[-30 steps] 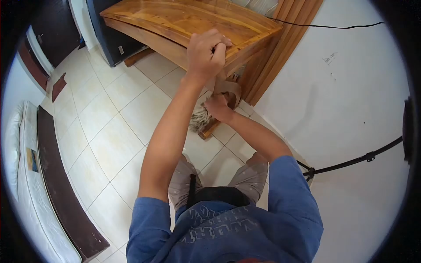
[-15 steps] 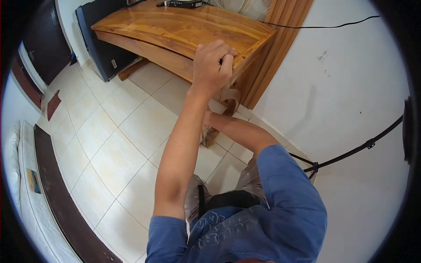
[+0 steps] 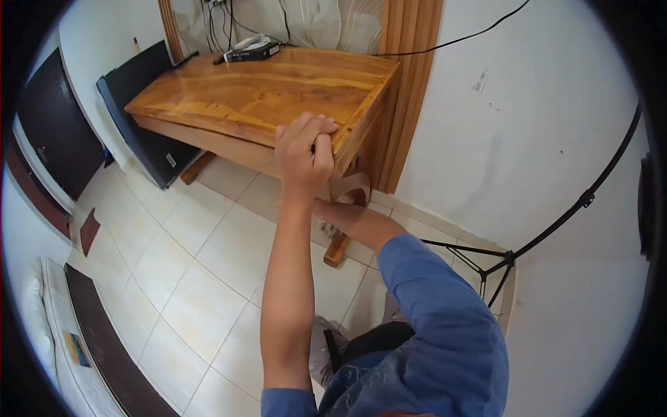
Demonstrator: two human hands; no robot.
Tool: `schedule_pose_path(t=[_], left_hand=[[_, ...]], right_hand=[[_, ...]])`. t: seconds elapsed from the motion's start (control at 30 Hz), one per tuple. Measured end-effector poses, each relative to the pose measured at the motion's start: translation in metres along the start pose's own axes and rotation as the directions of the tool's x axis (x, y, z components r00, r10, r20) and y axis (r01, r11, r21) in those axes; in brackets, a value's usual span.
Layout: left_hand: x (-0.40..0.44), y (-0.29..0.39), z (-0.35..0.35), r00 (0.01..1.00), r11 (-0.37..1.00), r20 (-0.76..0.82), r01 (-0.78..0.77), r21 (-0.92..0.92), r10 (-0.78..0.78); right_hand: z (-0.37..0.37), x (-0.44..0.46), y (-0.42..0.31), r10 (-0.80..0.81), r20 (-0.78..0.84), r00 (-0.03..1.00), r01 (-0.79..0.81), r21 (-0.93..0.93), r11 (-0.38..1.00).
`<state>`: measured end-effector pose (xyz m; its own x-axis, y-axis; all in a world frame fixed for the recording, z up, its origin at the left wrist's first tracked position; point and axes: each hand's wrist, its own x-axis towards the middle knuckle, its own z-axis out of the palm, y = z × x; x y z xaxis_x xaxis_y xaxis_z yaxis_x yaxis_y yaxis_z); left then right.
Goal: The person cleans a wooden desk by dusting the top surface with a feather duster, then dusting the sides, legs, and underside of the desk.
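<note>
My left hand [image 3: 304, 153] is curled over the front right corner of the wooden table [image 3: 264, 87], its thumb bent toward its fingers. Below that corner, my right forearm [image 3: 358, 224] reaches in from the right and passes behind my left wrist. My right hand is hidden there. Grey-white strands [image 3: 329, 229] of a duster or mop-like thing show just under the forearm, close to the table's wooden foot [image 3: 335, 251]. A curved brown piece [image 3: 356, 186] is beside the table leg.
A black box [image 3: 253, 51] with a white cable lies on the tabletop. At left stand a dark panel [image 3: 142, 125] and a dark door [image 3: 59, 125]; a mattress [image 3: 66, 333] is lower left. Black tripod legs [image 3: 509, 258] stand by the right wall. A dark red cloth [image 3: 89, 231] lies on the floor.
The view has tilted up, showing more tabletop and wall. My right hand, earlier visible at the grey strands, is now hidden behind my left arm. My left hand stays at the table corner.
</note>
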<state>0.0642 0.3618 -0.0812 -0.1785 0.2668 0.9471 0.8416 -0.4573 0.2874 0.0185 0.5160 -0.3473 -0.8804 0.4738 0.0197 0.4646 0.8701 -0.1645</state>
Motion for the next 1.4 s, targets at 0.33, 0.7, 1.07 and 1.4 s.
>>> schedule_pose_path(t=[0.33,0.7,1.07,1.4], left_hand=[[-0.001,-0.003,0.006,0.998,0.999,-0.031,-0.049,-0.011,0.048],[-0.001,0.000,0.006,0.999,0.999,-0.022,-0.033,-0.011,0.032],[-0.001,0.002,0.007,0.999,0.999,-0.006,-0.033,-0.031,0.033],[-0.001,0.005,0.013,0.999,0.999,-0.002,-0.033,-0.039,0.033]], right_hand=[[0.041,0.008,0.027,0.388,0.136,0.911,-0.373,-0.124,0.920],[0.088,-0.021,0.041,0.522,0.277,0.806,-0.471,-0.234,0.851],[0.133,-0.103,0.051,0.672,0.608,0.424,-0.243,0.791,-0.562],[0.135,-0.114,-0.022,0.613,0.375,0.696,0.304,0.618,-0.725]])
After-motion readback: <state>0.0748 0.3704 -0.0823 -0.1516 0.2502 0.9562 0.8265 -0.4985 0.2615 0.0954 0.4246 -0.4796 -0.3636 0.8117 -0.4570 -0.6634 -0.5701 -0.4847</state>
